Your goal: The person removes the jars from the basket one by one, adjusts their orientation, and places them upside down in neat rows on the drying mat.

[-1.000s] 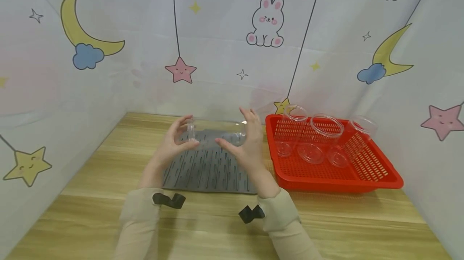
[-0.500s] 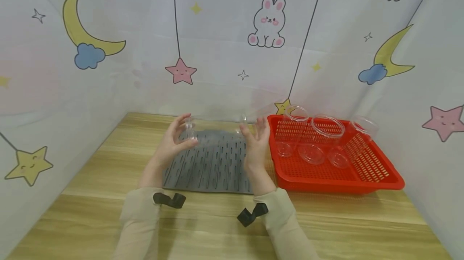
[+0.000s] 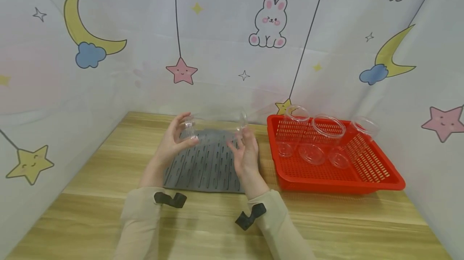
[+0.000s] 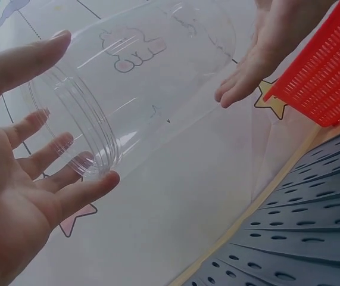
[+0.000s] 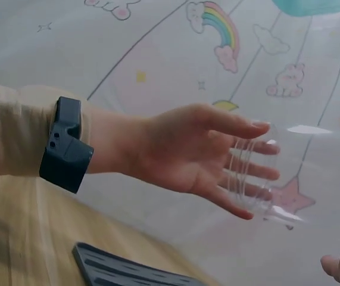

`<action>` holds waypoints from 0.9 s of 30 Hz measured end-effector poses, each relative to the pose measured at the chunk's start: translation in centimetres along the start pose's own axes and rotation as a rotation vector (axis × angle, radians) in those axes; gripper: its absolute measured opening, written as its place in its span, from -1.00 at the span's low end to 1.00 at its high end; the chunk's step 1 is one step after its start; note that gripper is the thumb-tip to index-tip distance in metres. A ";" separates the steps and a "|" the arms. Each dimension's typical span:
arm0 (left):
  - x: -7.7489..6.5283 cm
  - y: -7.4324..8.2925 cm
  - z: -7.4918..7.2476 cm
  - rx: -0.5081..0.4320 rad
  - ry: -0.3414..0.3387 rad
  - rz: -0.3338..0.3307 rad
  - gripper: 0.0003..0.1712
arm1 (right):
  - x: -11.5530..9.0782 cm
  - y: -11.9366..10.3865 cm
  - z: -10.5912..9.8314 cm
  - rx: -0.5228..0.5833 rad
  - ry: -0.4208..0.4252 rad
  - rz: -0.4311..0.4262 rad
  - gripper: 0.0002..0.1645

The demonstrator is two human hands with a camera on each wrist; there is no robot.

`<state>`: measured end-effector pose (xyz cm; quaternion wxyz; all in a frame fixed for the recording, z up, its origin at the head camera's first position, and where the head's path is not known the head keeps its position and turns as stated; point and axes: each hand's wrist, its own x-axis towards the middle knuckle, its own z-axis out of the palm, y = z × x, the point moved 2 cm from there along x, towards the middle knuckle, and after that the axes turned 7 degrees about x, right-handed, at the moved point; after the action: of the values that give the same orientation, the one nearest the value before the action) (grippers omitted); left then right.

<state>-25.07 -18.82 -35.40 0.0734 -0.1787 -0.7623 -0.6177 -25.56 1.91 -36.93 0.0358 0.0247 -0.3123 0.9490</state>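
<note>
A clear plastic jar (image 3: 217,124) lies sideways in the air above the grey slotted mat (image 3: 208,171). Its ribbed, threaded mouth points left, and my left hand (image 3: 172,137) grips it there, thumb and fingers spread round the neck. In the left wrist view the jar (image 4: 140,101) looks see-through, with the wall pattern showing behind it. At the base end is my right hand (image 3: 247,156), fingers spread and fairly straight, fingertips right at the lower edge of the base. The right wrist view mostly shows my left hand (image 5: 181,149) round the jar's mouth.
To the right stands a red plastic basket (image 3: 326,183) holding three upright clear jars (image 3: 328,127). Wood-grain tabletop (image 3: 203,228) extends in front of the mat. A white cloth wall (image 3: 217,91) with cartoon prints rises behind and at both sides.
My right hand came off its hold round the base end, shifted right, then returned left and lower beneath it. The jar's base end has risen slightly. My left hand has stayed at the mouth.
</note>
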 end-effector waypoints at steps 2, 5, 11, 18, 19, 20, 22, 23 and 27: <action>0.0 0.1 0.1 0.003 -0.002 0.001 -0.11 | -0.1 0.2 0.2 0.029 -0.006 0.022 0.57; 0.0 0.2 0.1 0.007 -0.005 0.004 -0.11 | -0.2 0.5 0.4 0.061 -0.014 0.048 0.56; -0.1 0.2 0.3 0.002 -0.023 0.024 -0.10 | -0.4 0.9 0.6 0.100 -0.023 0.067 0.38; -0.2 0.1 0.2 -0.009 -0.031 0.015 -0.06 | 0.0 1.0 0.9 0.091 -0.006 0.072 0.24; -0.2 0.1 0.2 -0.014 -0.031 0.013 -0.06 | 0.1 1.0 1.0 0.092 -0.006 0.074 0.26; -0.2 0.0 0.1 -0.015 -0.028 0.010 -0.05 | 0.1 1.0 1.1 0.093 -0.009 0.076 0.29; -0.2 -0.1 -0.1 -0.024 -0.027 0.010 -0.05 | 0.2 1.0 1.3 0.090 -0.015 0.075 0.35; -0.2 -0.2 -0.2 -0.025 -0.025 0.010 -0.05 | 0.3 0.9 1.5 0.092 -0.019 0.073 0.39; -0.3 -0.3 -0.6 -0.008 -0.009 0.000 -0.04 | 0.7 0.9 2.1 0.088 -0.029 0.062 0.37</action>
<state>-24.96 -19.53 -35.66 0.0695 -0.1817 -0.7601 -0.6200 -26.28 -0.06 -35.71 0.0006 0.0301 -0.2711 0.9621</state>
